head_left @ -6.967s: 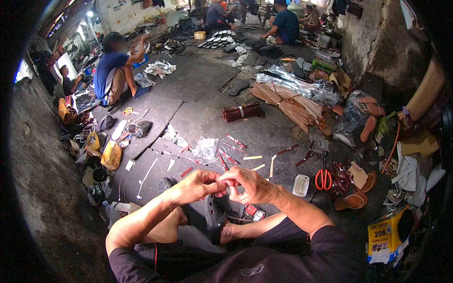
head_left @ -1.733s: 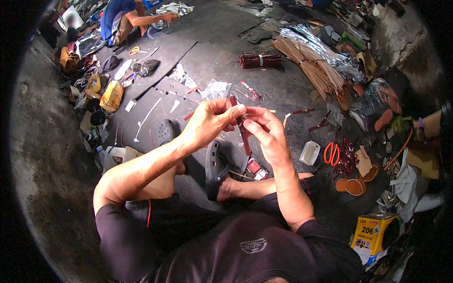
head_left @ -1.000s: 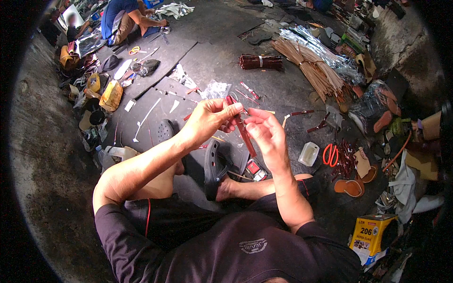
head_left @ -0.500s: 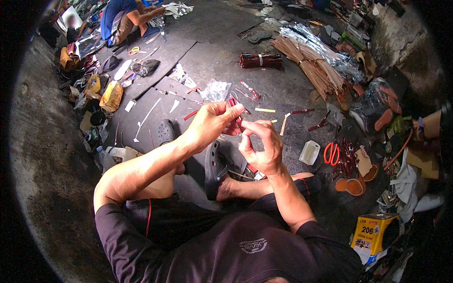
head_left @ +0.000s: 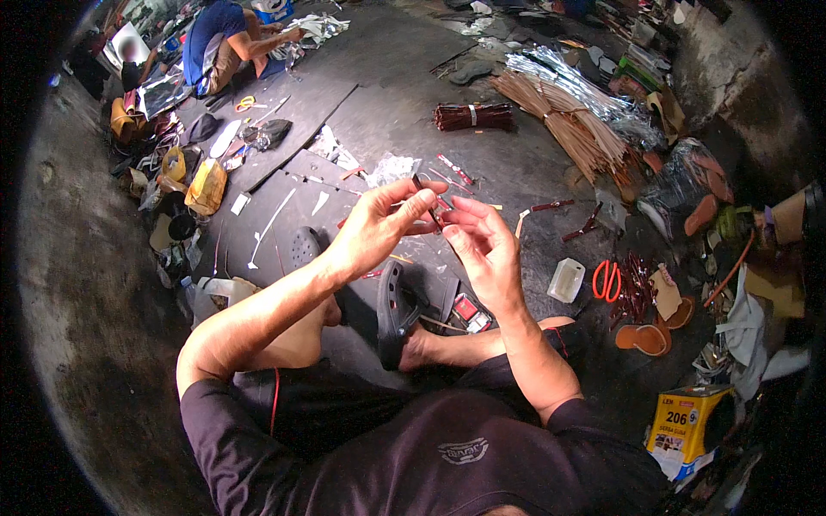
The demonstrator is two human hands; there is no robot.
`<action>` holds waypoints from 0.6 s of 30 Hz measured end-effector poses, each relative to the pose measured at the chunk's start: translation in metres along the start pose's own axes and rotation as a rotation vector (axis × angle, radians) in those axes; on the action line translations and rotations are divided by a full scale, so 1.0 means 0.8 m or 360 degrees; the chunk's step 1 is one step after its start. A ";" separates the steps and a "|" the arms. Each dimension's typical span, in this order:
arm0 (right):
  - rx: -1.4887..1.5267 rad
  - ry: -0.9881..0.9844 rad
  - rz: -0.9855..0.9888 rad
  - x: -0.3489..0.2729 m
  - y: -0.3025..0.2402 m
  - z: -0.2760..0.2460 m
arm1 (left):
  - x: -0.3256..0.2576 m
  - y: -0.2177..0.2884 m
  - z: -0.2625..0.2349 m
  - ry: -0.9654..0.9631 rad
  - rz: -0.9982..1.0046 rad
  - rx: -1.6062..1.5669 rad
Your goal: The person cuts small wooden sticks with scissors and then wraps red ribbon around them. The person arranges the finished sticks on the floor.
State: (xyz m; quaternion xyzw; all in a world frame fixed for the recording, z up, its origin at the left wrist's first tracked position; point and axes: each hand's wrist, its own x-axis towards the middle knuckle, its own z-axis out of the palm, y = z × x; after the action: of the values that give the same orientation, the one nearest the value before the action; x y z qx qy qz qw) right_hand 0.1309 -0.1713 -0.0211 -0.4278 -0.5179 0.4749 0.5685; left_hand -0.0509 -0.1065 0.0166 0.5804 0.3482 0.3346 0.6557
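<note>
In front of me, over the floor, my left hand [head_left: 391,219] pinches a narrow dark red strip [head_left: 434,215] between thumb and fingers. My right hand [head_left: 483,249] meets it from the other side, thumb and fingertips closed on the strip's lower part. Fingers cover much of the strip, so its ends are hard to make out. Beyond the hands lie a clear plastic bag [head_left: 394,168] and a patterned red strip [head_left: 456,169]. More dark red strips [head_left: 551,205] rest to the right, one joined to a pale piece.
Orange-handled scissors [head_left: 607,281], a translucent tray [head_left: 565,280] and a heap of dark red strips [head_left: 632,288] are at right. Farther off lie a tied dark red bundle [head_left: 473,117] and long brown strips [head_left: 568,120]. A yellow tin [head_left: 688,426] stands near right. Another person [head_left: 219,47] crouches far left.
My right hand has turned and its fingers have spread along the strip. The strip now shows a darker face. My view has shifted slightly.
</note>
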 end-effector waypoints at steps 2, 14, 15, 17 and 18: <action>-0.0320 0.0134 -0.0252 0.000 0.006 0.001 | -0.001 -0.006 0.005 -0.0015 0.0019 0.0009; -0.0980 0.0260 -0.0772 0.008 0.016 0.012 | 0.006 -0.011 0.025 0.0282 0.0042 0.0498; -0.1021 0.0261 -0.0816 0.008 0.021 0.010 | 0.007 -0.015 0.026 0.0267 0.0046 0.0440; -0.1007 0.0324 -0.0879 0.008 0.029 0.006 | 0.009 -0.017 0.028 0.0254 0.0042 0.0379; -0.0986 0.0337 -0.0845 0.004 0.028 0.004 | 0.008 -0.013 0.030 0.0239 0.0018 0.0371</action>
State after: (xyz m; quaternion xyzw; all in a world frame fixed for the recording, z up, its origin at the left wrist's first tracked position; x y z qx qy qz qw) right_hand 0.1252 -0.1639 -0.0419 -0.4767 -0.6672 0.0873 0.5656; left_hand -0.0271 -0.1150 0.0076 0.6279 0.4295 0.3380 0.5542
